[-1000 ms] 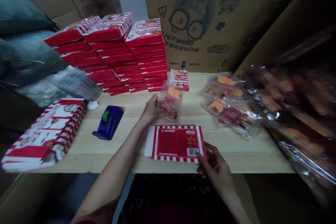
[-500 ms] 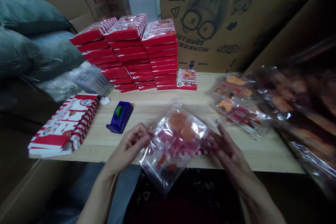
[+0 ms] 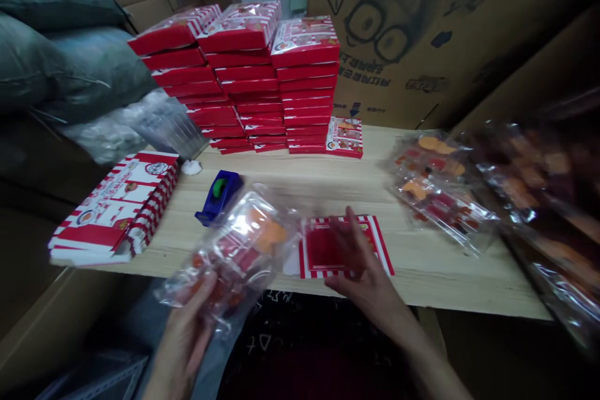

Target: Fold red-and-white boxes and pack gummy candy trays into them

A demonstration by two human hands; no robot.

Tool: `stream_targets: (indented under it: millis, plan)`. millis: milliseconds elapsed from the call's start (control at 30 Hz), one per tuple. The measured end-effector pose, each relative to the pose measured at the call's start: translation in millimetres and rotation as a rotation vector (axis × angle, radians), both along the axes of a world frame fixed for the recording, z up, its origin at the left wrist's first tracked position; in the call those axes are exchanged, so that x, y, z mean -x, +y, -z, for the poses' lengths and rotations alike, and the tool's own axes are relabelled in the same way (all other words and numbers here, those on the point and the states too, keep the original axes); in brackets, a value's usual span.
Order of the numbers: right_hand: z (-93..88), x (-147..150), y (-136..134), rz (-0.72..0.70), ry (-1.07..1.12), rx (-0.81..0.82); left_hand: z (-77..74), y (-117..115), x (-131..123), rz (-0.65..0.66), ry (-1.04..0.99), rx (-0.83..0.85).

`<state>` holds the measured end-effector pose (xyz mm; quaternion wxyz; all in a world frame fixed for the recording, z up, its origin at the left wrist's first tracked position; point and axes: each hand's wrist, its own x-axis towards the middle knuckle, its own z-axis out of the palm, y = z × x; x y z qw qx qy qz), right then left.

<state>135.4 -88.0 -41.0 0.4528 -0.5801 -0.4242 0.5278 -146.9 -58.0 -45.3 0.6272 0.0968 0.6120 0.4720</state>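
My left hand (image 3: pixel 194 319) is closed on a clear plastic pack of orange and red pieces (image 3: pixel 241 250), tilted over the table's front edge. My right hand (image 3: pixel 360 269) is apart from the pack, its fingers spread and slightly blurred. Under those fingers lies a flat red-and-white striped box (image 3: pixel 344 247); whether they touch it I cannot tell. A blue tape dispenser (image 3: pixel 219 197) with a green core stands just beyond the held pack.
Stacked red boxes (image 3: pixel 262 84) rise at the back, beside a single box (image 3: pixel 345 136). A pile of flat cartons (image 3: pixel 117 203) lies at left. More clear packs (image 3: pixel 435 181) are on the right. A large cardboard box (image 3: pixel 389 87) stands behind the wooden table (image 3: pixel 281 172).
The pack has moved left, now in my left hand alone. My right hand has let go and moved left over the flat box, which has come into fuller view.
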Motion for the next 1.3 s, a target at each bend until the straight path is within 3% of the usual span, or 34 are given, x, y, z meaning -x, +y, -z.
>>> stream_targets:
  millis: [100,200,333,467,533,733,967,1167,1300]
  plan:
    - [12.4,-36,16,-0.332,-0.813,-0.149,-4.5,10,26,-0.062,0.113,-0.031]
    - [36.6,-53,29,-0.610,-1.067,-0.197,3.7,10,25,-0.006,0.116,-0.026]
    - [63.5,-51,36,-0.689,-1.076,-0.150,25.8,-1,7,0.086,0.081,-0.014]
    - [69.2,-47,38,-0.641,-1.053,-0.130,39.0,-5,9,0.202,0.036,0.026]
    - [67.1,-47,39,-0.616,-1.043,-0.142,38.7,0,16,0.228,0.022,0.038]
    - [63.5,-49,38,-0.593,-1.018,-0.156,26.2,17,26,0.068,0.103,-0.034]
    - [62.5,-47,37,-0.579,-0.999,-0.178,34.0,11,15,0.336,0.032,0.015]
    - [60.4,-49,32,-0.611,-1.010,-0.195,24.6,29,18,0.142,0.126,-0.099]
    - [59.9,-48,32,-0.598,-1.012,-0.213,24.7,31,15,0.292,0.081,0.013]
